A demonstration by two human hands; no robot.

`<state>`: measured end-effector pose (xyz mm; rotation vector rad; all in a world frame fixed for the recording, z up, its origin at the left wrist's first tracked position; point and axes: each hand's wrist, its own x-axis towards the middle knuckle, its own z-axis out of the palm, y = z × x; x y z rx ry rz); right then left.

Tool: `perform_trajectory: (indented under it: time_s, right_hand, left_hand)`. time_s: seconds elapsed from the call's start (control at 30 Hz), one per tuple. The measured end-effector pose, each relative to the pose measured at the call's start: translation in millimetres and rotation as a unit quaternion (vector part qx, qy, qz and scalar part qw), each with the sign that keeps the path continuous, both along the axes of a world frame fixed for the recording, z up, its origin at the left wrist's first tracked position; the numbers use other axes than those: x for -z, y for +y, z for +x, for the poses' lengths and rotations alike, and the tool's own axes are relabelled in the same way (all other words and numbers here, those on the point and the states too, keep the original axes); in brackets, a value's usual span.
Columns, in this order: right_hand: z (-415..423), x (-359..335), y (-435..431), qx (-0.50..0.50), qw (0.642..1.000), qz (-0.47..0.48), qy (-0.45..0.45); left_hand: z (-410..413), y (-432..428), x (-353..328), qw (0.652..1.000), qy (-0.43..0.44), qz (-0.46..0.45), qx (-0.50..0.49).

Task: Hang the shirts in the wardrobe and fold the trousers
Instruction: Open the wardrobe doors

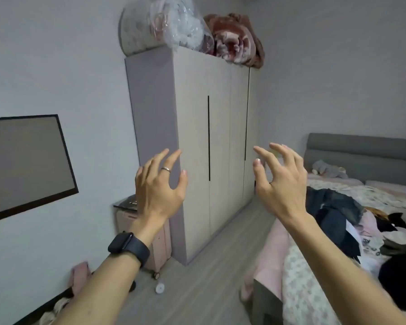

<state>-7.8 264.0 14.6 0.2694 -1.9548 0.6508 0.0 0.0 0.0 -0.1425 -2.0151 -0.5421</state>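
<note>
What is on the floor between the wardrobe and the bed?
In the head view, only bare grey floor separates the wardrobe from the bed.

A dark flat screen hangs on the left wall. Below it stands a small pink cart on wheels, with a little white round thing (too small to identify) on the grey floor just beside it. High up, a reddish blanket lies against a clear plastic bag. At right is a bed with a grey headboard and a grey soft toy.
</note>
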Motion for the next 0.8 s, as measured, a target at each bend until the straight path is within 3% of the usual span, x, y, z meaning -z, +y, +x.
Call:
perform_trajectory:
  time_s: [0.4,0.6,0.8]
  right_hand:
    - [-101,180,-18,-0.028,0.988,-0.022,-0.152]
    - [-210,238,-29,-0.01,0.975,0.021,-0.223]
    - [-334,238,-38,0.026,0.969,0.029,-0.242]
  left_hand:
    - [-89,-2,171,0.98,-0.198,0.007,-0.005]
    - [-213,-14,206,0.964,-0.265,0.0,0.003]
    - [-352,-31,204,0.957,-0.287,-0.024,0.033]
